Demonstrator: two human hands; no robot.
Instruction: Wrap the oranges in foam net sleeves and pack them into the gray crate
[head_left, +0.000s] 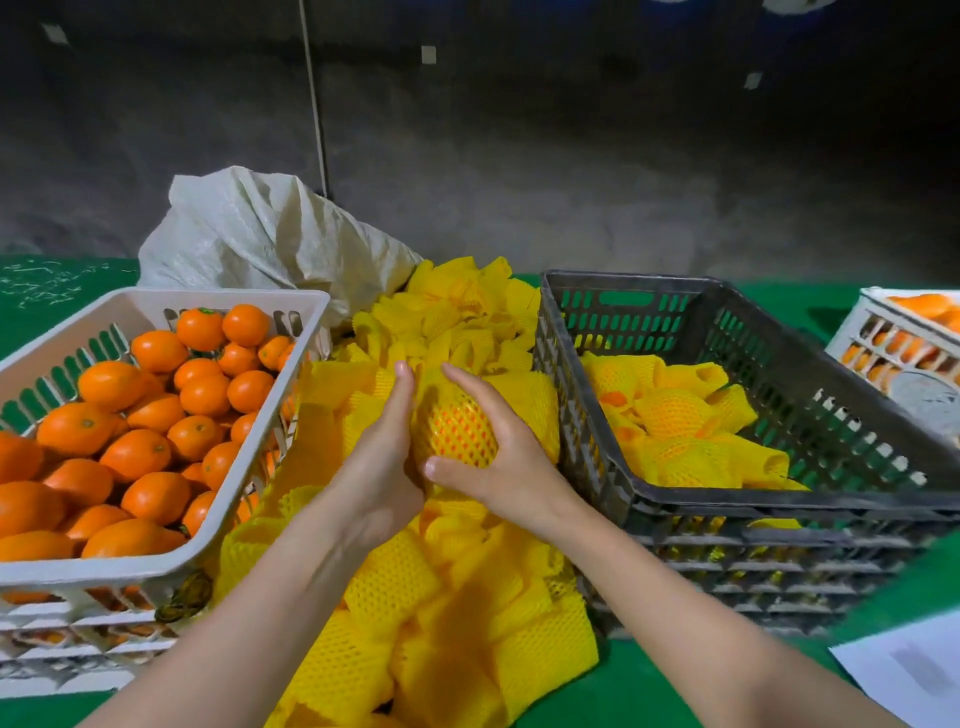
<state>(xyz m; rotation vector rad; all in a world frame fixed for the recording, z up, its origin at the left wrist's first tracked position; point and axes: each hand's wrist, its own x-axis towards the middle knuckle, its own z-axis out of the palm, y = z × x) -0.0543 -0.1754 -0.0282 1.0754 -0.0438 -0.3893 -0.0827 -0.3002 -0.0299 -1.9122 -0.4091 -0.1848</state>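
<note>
On the green table (649, 686) we had the gray crate (753, 496) to our right, with several wrapped oranges (675, 415) lying in its bottom and room left. To our left stood the white crate (104, 569), heaped with loose oranges (156, 405). Between the two lay the pile of yellow sleeves (457, 613), with a white sack (260, 234) behind it.

Above that pile, our left hand (382, 467) and right hand (498, 457) were both curled round one orange (454, 428), its skin showing through the stretched net. We judged the wrapping step nearly done. The next move called for settling the sleeve ends, then carrying the fruit right over the crate's rim and setting it beside the others.

We could not see the left thumb or the far end of the sleeve. A second white crate (893, 353) was cut off at the right edge.
</note>
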